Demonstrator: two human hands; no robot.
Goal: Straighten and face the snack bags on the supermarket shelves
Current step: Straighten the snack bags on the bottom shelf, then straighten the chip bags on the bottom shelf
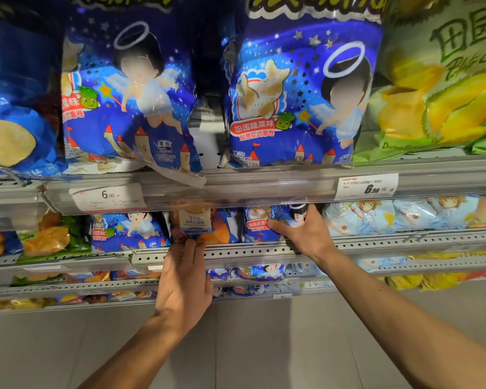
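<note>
Fingers of the left hand (183,279) pinch the orange snack bag (201,224) at the second shelf's front edge (236,252), while the right hand (302,233) grips the upright blue angel bag (260,224) just beside it.

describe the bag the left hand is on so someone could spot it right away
Start at the clear price rail with the 6.00 tag and drop to the shelf just below it. The bag stands near the middle of that row, where the left hand touches its bottom edge. Unlike the blue angel bags either side, it is orange with a pale label panel.
</note>
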